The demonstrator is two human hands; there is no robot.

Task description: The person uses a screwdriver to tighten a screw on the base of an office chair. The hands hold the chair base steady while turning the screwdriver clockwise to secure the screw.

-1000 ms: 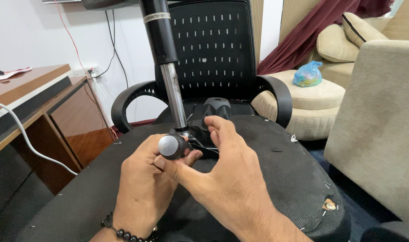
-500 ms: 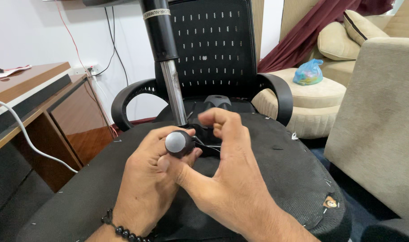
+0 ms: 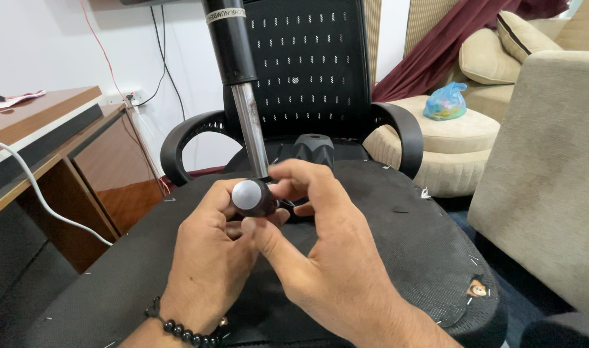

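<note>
Right now the dark knob with the pale grey round face (image 3: 252, 196) sits in front of me, low in the middle of the head view, just above the black mesh seat (image 3: 410, 225) of an upturned office chair. Its grey face points back toward the camera, so its axis runs away from me, toward the chrome gas-lift column (image 3: 250, 132) that rises just behind and above it. My left hand (image 3: 210, 258) is the nearer one: its fingers (image 3: 226, 203) are curled closed around the knob's left side and underside, holding it. My right hand (image 3: 330, 258) comes in from the right, thumb tip touching the knob just under the grey face, index and middle fingers bent over a small dark part directly right of the knob; I cannot tell whether they pinch anything. So the knob lies left of and slightly above my right fingertips. A beaded bracelet (image 3: 178, 327) circles my left wrist. Further out are the chair's mesh backrest (image 3: 307, 64), a wooden desk (image 3: 62, 142) with a white cable (image 3: 43, 200) on the left, and beige sofas (image 3: 539, 167) on the right.
</note>
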